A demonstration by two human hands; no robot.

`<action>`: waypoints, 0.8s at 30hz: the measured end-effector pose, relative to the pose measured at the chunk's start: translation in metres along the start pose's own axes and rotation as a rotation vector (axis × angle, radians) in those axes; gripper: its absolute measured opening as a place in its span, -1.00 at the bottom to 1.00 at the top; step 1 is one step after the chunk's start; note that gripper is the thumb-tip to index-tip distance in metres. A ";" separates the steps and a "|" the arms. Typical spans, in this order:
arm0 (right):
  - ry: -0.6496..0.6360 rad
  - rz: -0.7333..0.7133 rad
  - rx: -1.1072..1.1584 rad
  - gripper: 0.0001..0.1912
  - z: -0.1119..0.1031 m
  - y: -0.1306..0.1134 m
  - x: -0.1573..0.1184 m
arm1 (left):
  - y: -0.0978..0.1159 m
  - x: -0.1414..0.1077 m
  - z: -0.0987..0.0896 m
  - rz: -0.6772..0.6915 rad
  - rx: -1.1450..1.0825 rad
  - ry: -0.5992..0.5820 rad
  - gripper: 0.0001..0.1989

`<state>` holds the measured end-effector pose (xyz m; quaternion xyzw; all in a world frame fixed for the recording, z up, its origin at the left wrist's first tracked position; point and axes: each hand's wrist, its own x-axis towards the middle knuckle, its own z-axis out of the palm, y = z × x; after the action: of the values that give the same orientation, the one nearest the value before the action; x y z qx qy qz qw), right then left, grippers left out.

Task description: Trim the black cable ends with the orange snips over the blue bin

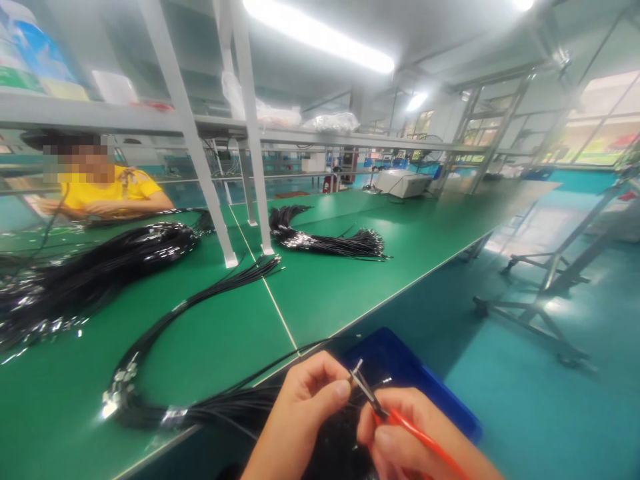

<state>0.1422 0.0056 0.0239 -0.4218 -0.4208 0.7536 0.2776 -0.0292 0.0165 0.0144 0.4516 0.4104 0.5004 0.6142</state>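
Note:
My left hand (320,393) pinches a thin black cable close to its end, a short metal tip poking out past the thumb. In my right hand (410,433) are pliers (373,400) with red handles and slim metal jaws. Those jaws meet the cable's end just beside my left fingertips; whether they grip it or only touch it I cannot tell. A bundle of black cables (160,327) curves over the green table and runs in behind my left wrist. Dark cables hang below my hands, partly hidden by them.
Beneath my hands stands a blue bin (445,400). On the green table (320,300) lie another cable bundle (330,240) and a large cable heap (100,273). Shelf posts (255,147) rise from the table. A person in yellow (110,187) sits across. A wheeled metal frame (540,293) stands right.

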 end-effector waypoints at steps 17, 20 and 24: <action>0.018 -0.186 -0.258 -0.57 -0.003 0.003 0.004 | -0.005 0.007 -0.003 0.000 0.028 0.058 -0.81; 0.006 -0.164 -0.145 -0.54 -0.006 0.005 0.005 | -0.008 0.007 -0.002 0.074 0.135 0.116 -0.84; 0.201 -0.238 0.091 -0.63 -0.005 -0.001 0.005 | -0.016 0.011 0.006 0.162 0.515 0.173 -0.91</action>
<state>0.1444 0.0119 0.0216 -0.4290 -0.4034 0.6877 0.4247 -0.0181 0.0247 -0.0004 0.5797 0.5374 0.4639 0.4000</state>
